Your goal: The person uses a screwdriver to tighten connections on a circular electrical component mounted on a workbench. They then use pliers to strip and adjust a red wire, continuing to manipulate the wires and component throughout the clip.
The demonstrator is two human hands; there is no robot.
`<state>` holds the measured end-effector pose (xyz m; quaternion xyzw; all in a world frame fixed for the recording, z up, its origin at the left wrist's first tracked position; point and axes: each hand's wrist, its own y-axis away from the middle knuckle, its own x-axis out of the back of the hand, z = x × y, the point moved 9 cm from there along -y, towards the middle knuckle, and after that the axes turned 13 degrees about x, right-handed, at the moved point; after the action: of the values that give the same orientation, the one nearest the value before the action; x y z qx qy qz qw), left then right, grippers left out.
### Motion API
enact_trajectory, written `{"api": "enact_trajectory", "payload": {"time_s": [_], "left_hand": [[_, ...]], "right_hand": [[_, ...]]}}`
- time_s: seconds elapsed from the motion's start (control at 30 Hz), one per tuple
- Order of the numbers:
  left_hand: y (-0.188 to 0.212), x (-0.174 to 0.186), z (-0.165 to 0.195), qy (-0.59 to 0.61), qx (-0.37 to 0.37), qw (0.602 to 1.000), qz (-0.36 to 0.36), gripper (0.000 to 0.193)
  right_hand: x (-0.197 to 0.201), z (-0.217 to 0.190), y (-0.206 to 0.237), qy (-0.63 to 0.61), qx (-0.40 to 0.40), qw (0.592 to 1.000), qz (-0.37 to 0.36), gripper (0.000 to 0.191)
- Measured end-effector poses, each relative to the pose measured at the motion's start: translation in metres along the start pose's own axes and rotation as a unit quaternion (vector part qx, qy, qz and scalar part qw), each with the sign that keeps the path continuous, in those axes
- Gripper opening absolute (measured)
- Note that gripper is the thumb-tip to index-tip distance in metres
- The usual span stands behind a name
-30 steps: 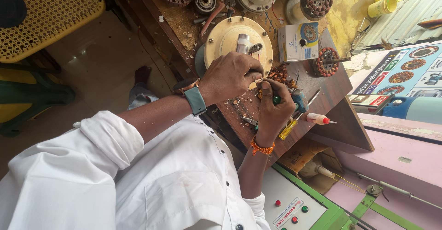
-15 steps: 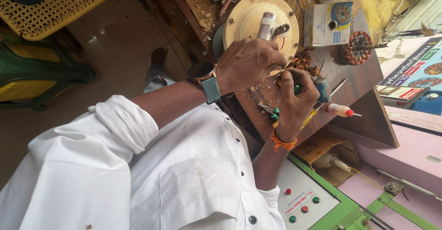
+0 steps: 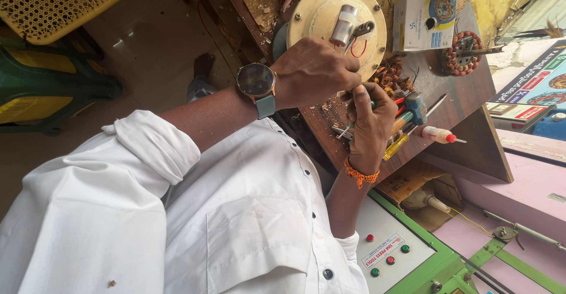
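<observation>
Comparing w/ half a sec back, not much has moved: both hands sit in the same spot on the wooden bench (image 3: pixel 466 129), only the view has pulled in closer. Left hand (image 3: pixel 315 73), w/ a round wristwatch (image 3: pixel 256 82), is curled into a loose fist, fingers together & bent down onto something small beneath them; can't tell what, it's hidden. Right hand (image 3: pixel 371 123), orange thread at the wrist, stays clamped round a red/green-handled tool (image 3: pixel 386 102), prob. pliers, its tip pointing toward the left fingertips. So the work looks like the same fiddly step, grip unchanged.

Just beyond the left knuckles: round cream motor cover (image 3: pixel 321 20) w/ a metal shaft. Past the right fingers: tangle of copper wire (image 3: pixel 392 76), a blue tool head (image 3: pixel 415 106), yellow screwdriver (image 3: pixel 396 147) & a small red-capped bottle (image 3: pixel 439 134).
</observation>
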<state>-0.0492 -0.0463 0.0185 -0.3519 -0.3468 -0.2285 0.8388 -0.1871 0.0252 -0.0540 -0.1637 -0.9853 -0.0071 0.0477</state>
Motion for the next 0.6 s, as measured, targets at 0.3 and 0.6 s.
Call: {"api": "enact_trajectory", "payload": {"time_s": [0.3, 0.6], "left_hand": [[0.0, -0.007, 0.004, -0.031, 0.006, 0.999, -0.002, 0.009], [0.011, -0.004, 0.013, -0.021, -0.037, 0.997, 0.059, 0.012]], "right_hand": [[0.002, -0.021, -0.003, 0.163, 0.151, 0.975, -0.003, 0.018], [-0.005, 0.023, 0.006, -0.273, -0.043, 0.961, 0.014, 0.018]]}}
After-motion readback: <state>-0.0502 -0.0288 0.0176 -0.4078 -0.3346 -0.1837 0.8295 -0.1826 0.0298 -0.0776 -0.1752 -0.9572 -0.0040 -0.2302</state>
